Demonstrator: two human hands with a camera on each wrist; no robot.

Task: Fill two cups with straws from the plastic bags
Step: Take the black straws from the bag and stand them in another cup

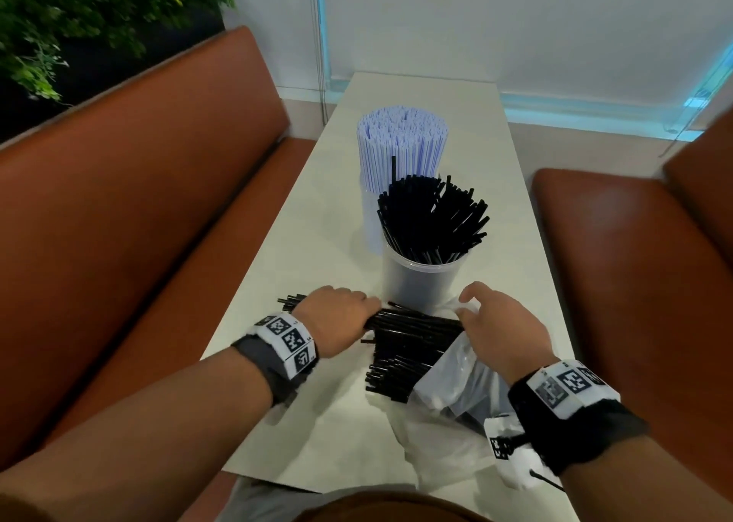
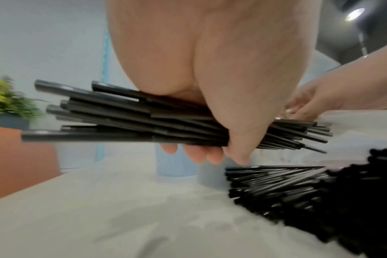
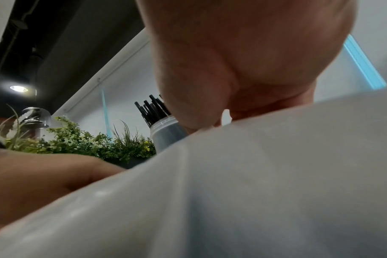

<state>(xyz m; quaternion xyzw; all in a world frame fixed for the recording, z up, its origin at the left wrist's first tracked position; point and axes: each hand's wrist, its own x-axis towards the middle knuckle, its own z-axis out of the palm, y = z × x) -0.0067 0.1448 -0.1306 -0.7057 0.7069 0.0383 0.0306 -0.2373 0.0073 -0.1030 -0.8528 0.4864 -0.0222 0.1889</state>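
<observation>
Long pale rectangular table runs between two brown leather bench seats. On it, at 12 o'clock from the hands, stands a far clear plastic cup packed full of upright white-and-blue striped straws; just in front of it a near clear plastic cup holds a loose fan of thin black plastic straws, not packed tight, so by my read this cup is only part filled.

Crumpled clear plastic bag lies at 5 o'clock of the near cup, mouth toward 9 o'clock, with a pile of black straws spilling out of it onto the table.

Left hand is at 8 o'clock of the near cup, clenched round a horizontal bundle of black straws, thumb on top and fingers curled under. It grips mid-length, with ends sticking out both sides, lifted clear of the pile below.

Right hand is palm down on the bag's top edge at 4 o'clock of the cup, touching the bundle's far end; whether it pinches the plastic or just presses is not visible, cannot tell.

Handling: straws are light, stiff and slick, and likely slide out of a loose grasp. Hold mid-bundle firmly, tip upright and drop the ends in. The bag is soft and shifts easily, so pin it.
</observation>
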